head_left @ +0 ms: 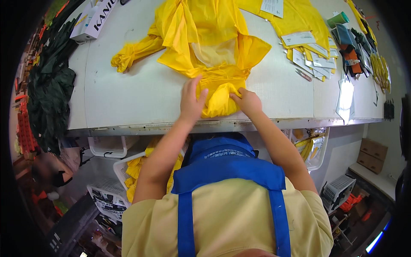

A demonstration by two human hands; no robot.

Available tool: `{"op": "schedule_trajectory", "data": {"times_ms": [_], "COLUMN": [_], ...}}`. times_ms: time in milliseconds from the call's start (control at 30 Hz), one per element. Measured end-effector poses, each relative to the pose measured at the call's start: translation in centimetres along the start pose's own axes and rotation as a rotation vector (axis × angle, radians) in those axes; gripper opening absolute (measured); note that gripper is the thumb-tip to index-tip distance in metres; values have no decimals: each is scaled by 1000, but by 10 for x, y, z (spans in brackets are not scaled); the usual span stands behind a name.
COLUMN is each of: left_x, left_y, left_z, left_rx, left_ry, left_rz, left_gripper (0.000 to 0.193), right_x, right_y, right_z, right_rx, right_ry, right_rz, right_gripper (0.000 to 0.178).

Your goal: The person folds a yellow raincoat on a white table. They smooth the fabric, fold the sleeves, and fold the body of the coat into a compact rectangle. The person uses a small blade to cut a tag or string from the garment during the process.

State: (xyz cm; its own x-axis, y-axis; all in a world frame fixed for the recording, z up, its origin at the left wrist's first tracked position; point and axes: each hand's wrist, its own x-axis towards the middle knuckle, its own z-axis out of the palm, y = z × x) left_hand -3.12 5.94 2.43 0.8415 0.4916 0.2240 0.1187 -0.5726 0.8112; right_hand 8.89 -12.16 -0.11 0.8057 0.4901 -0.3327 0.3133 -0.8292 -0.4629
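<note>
A thin yellow garment (188,30), looking like a jacket, lies spread on the white table in front of me. One bunched sleeve reaches out to the left, and a pale lining shows in its middle. The near end is gathered into a crumpled bundle close to the table's front edge. My left hand (191,97) rests along the left side of this bundle, fingers stretched and thumb apart. On the other side, my right hand (249,102) pinches a fold of the yellow fabric between thumb and fingers.
To the right lie flat yellow garments with white labelled packets (323,62) and small scissors (303,75). Dark green fabric (51,90) hangs over the left edge, near a white box (92,21). Under the table stand white baskets (108,147), one with yellow fabric.
</note>
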Motion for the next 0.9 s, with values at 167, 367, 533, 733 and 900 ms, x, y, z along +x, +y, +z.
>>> {"op": "schedule_trajectory", "data": {"times_ms": [167,367,533,733,900], "left_x": [-43,-45,-12,29,24], "left_y": [43,-11,-10,3,-34], "left_z": [27,42,33,33,52], "left_rx": [513,321,302,371,133], "left_ry": [-337,-354,-649,-841,-751], "left_rz": [418,400,213,-53,-34], "left_gripper": [21,26,24,18,17], "right_x": [-5,-34,9,55,-3], "right_y": [-9,-9,-29,-49,-4], "right_z": [-2,-14,-17,-30,-24], "right_rx": [-47,-137,152,199,-64], "right_ry": [-10,423,273,72,86], "right_rz": [88,-661,-437,-407,-874], "right_gripper": [47,34,23,31,47]}}
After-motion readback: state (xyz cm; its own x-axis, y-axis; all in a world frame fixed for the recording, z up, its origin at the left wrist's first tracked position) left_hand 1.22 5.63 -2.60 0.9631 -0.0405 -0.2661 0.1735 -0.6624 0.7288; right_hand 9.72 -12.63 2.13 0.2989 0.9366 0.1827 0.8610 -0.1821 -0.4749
